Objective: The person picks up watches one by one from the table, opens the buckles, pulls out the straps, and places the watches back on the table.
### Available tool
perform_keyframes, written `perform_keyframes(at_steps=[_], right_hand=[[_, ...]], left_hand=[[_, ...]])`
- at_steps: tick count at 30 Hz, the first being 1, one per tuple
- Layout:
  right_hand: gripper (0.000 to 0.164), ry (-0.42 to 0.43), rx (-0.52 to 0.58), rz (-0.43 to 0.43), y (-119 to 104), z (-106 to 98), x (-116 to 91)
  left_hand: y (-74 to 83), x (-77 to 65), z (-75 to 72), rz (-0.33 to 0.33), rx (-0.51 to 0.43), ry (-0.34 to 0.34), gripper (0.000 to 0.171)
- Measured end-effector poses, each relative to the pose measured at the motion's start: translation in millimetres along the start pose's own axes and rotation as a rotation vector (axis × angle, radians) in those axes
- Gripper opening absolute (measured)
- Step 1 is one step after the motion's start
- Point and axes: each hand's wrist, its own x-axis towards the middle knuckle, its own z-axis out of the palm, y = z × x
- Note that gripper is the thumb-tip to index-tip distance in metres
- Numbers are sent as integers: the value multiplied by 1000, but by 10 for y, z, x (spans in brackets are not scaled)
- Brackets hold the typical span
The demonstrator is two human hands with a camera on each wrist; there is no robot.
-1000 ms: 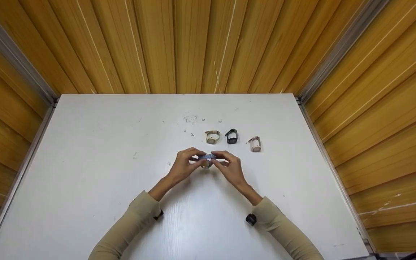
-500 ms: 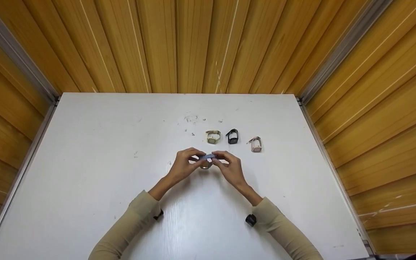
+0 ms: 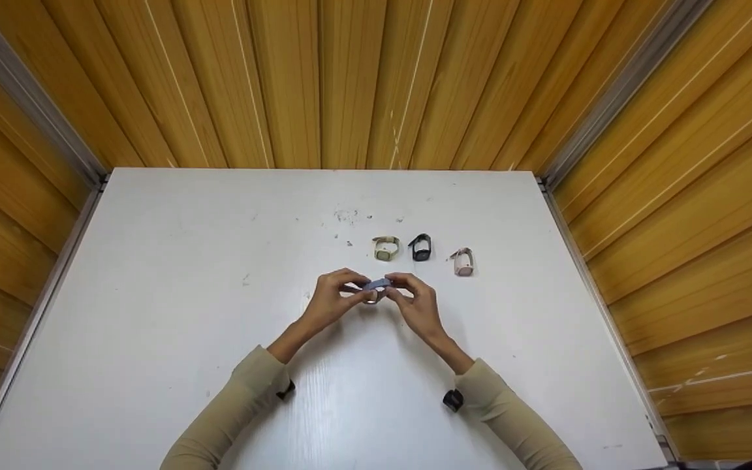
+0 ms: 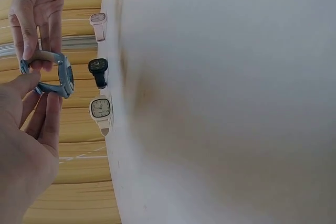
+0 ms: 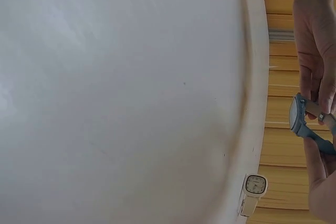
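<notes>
A blue wristwatch (image 3: 378, 284) is held between both hands above the table, its strap bent round into a loop. My left hand (image 3: 331, 300) pinches one side of the strap between thumb and fingers. From the other side, my right hand (image 3: 419, 309) pinches the strap with thumb and fingertips. In the left wrist view the watch's case (image 4: 65, 75) faces the table side; the fingers partly cover the strap. Whether the buckle is fastened cannot be told. Beyond the hands stand a cream watch (image 3: 386, 249), a black watch (image 3: 421, 248) and a pale pink watch (image 3: 463, 262).
The white table (image 3: 173, 274) reaches well past the hands on both sides, with small dark marks (image 3: 345, 215) near its far part. Wood-patterned panels (image 3: 343, 85) wall it at the back and sides. A dark wrist camera (image 3: 454, 399) sits at the right sleeve.
Both hands stay almost in place. The blue strap has tilted slightly between the fingers, and less of the watch case shows below it.
</notes>
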Motion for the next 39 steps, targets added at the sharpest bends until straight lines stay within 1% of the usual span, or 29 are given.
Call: perform_keyframes(at_steps=[3,7,9,13,16,19,24,28,33,37,39], right_hand=[[24,-16,-18,0,87,-4,6],[26,-17,-19,8,260,-1,14],[28,-14,-5,8,305,-5,13],[25,-13,5,-16,347,-15,9],[20,-5,-6,-45,342,-8,0],[21,3,-8,-62,337,1,-11],[24,20,7,-42,340,3,-19],[25,28,17,-18,317,-1,-5],[24,30,30,-11,155,-10,-1],[22,18,24,-29,39,-8,-21],[22,10,12,-43,28,-3,-31]], left_hand=[[-12,-7,-1,7,-12,5,16],[-25,-17,4,30,-29,15,16],[-22,-20,7,42,-25,14,16],[-9,-25,12,63,-5,4,16],[-7,-25,14,75,4,-1,16],[-15,-24,15,77,22,3,17],[-40,-28,14,65,26,21,16],[-71,-24,12,62,-13,39,16],[-80,-22,19,51,-16,46,16],[-77,-34,14,21,34,25,19],[-75,-40,12,23,61,14,23]])
